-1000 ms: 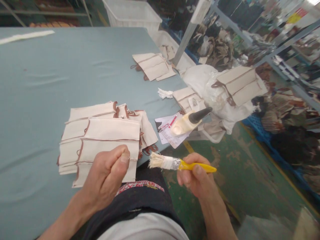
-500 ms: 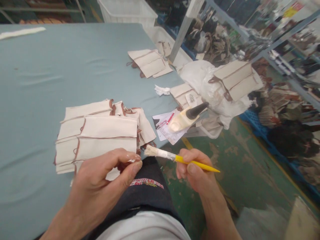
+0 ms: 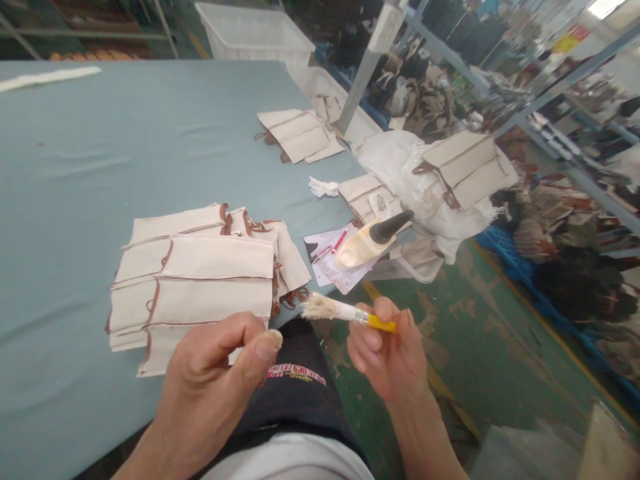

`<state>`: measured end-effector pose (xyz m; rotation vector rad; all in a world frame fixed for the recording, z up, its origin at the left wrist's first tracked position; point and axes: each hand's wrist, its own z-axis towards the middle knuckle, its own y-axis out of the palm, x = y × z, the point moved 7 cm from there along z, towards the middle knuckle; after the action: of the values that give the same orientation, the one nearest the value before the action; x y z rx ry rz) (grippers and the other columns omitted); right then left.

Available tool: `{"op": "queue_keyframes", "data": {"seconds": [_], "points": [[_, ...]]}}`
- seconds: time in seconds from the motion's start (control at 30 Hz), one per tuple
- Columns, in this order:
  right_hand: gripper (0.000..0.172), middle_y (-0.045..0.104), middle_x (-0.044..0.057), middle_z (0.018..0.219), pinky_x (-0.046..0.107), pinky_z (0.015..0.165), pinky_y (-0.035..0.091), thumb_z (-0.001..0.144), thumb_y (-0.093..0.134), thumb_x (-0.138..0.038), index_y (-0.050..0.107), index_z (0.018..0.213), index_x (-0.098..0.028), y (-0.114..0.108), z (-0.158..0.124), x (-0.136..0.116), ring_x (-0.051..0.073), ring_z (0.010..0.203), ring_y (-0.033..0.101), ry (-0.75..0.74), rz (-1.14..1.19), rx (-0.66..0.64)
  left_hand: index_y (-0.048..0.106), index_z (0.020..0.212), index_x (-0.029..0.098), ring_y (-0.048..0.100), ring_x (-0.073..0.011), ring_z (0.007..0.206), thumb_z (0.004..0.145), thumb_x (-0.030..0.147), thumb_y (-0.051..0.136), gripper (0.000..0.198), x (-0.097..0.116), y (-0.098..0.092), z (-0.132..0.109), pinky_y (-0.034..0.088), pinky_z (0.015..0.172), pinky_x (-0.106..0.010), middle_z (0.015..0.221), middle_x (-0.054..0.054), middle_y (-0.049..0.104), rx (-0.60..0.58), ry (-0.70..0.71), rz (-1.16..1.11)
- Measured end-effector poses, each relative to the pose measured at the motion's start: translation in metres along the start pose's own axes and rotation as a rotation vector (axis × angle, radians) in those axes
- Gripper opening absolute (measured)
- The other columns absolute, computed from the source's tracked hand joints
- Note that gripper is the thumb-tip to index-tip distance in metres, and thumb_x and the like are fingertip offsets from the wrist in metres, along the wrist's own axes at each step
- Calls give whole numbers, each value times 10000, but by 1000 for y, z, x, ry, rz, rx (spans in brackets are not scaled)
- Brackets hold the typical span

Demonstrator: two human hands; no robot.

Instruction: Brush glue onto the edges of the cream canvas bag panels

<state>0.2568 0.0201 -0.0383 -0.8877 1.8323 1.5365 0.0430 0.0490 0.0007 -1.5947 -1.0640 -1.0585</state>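
My right hand (image 3: 387, 357) grips a small brush (image 3: 345, 312) by its yellow handle, with the pale bristles pointing left over the table edge. My left hand (image 3: 215, 377) hovers at the near edge of the table with thumb and fingers pinched together; whether anything is between them does not show. Just beyond it lies a fanned stack of cream fabric pieces with brown trim (image 3: 200, 280) on the grey-blue table (image 3: 100, 153). A cream glue bottle with a black nozzle (image 3: 373, 239) lies on papers at the table's right edge.
More cream fabric pieces lie farther back (image 3: 300, 133) and on a white plastic bag (image 3: 465, 170) at the right. A crumpled white scrap (image 3: 323, 187) sits between them. A white crate (image 3: 255, 33) stands behind the table. Metal shelving and piled goods fill the right side.
My right hand turned the brush so the handle end is now hidden in the hand and the bristles sit slightly higher. My left hand lifted off the fabric stack and drew back toward me.
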Motion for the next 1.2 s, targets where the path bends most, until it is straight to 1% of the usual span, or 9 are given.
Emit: {"op": "queue_keyframes", "data": {"seconds": [0.07, 0.17, 0.3, 0.4, 0.57, 0.77, 0.93, 1.07, 1.2], "points": [[382, 383, -114, 590, 155, 420, 461, 962, 784, -648, 689, 858, -293, -1, 1, 5, 67, 434, 123, 43, 70, 61, 525, 567, 247, 480, -149, 534, 1033, 406, 558, 493, 5, -3, 1, 390, 556, -285, 547, 38, 510, 41, 43, 61], [404, 331, -123, 573, 144, 424, 445, 944, 806, -650, 671, 833, -285, -3, 0, 11, 69, 441, 98, 83, 109, 98, 637, 634, 258, 570, -158, 574, 1003, 376, 599, 389, 12, -4, 2, 453, 582, -269, 598, 37, 618, 86, 75, 84], [400, 296, -125, 579, 143, 425, 437, 945, 808, -643, 670, 839, -283, -5, 0, 14, 72, 447, 99, 98, 114, 89, 783, 821, 270, 658, -169, 608, 946, 380, 684, 194, 13, -5, 6, 529, 597, -249, 668, 42, 725, 111, 65, 68], [381, 278, -123, 593, 141, 425, 422, 948, 816, -615, 672, 838, -279, -6, 3, 16, 76, 460, 102, 102, 139, 66, 842, 938, 285, 687, -159, 602, 934, 370, 719, 150, 15, -4, 11, 574, 627, -228, 701, 45, 770, 75, 113, 84], [367, 257, -123, 607, 122, 415, 382, 922, 861, -532, 641, 806, -263, -11, 8, 22, 73, 468, 101, 125, 205, 41, 830, 868, 285, 717, -135, 615, 921, 256, 721, 125, 22, 5, 16, 571, 568, -166, 743, 41, 787, 24, 243, 2], [388, 291, -120, 624, 113, 403, 368, 923, 858, -472, 590, 762, -242, -14, 12, 28, 51, 443, 129, 131, 270, -33, 810, 851, 272, 719, -151, 656, 924, 297, 744, 102, 22, 6, 16, 583, 588, -172, 753, 17, 771, 73, 273, 12], [353, 332, -109, 660, 119, 412, 405, 912, 840, -472, 606, 785, -239, -12, 14, 26, 38, 446, 161, 110, 199, -115, 811, 843, 275, 711, -121, 600, 903, 227, 706, 131, 34, 11, 21, 569, 560, -143, 716, 38, 760, -37, 316, 41], [188, 363, -94, 679, 120, 464, 460, 934, 821, -415, 743, 866, -258, -15, 17, 14, 50, 477, 194, 51, 161, -138, 777, 764, 253, 647, -103, 522, 878, 221, 677, 155, 34, 13, 22, 501, 496, -144, 625, 47, 703, -51, 282, 47], [112, 423, -76, 691, 147, 505, 506, 944, 826, -390, 820, 929, -279, -20, 18, -2, 69, 511, 254, -7, 53, -163, 765, 794, 250, 619, -109, 525, 894, 268, 680, 132, 19, 20, 20, 504, 514, -161, 625, 53, 695, -126, 124, 11]]}}
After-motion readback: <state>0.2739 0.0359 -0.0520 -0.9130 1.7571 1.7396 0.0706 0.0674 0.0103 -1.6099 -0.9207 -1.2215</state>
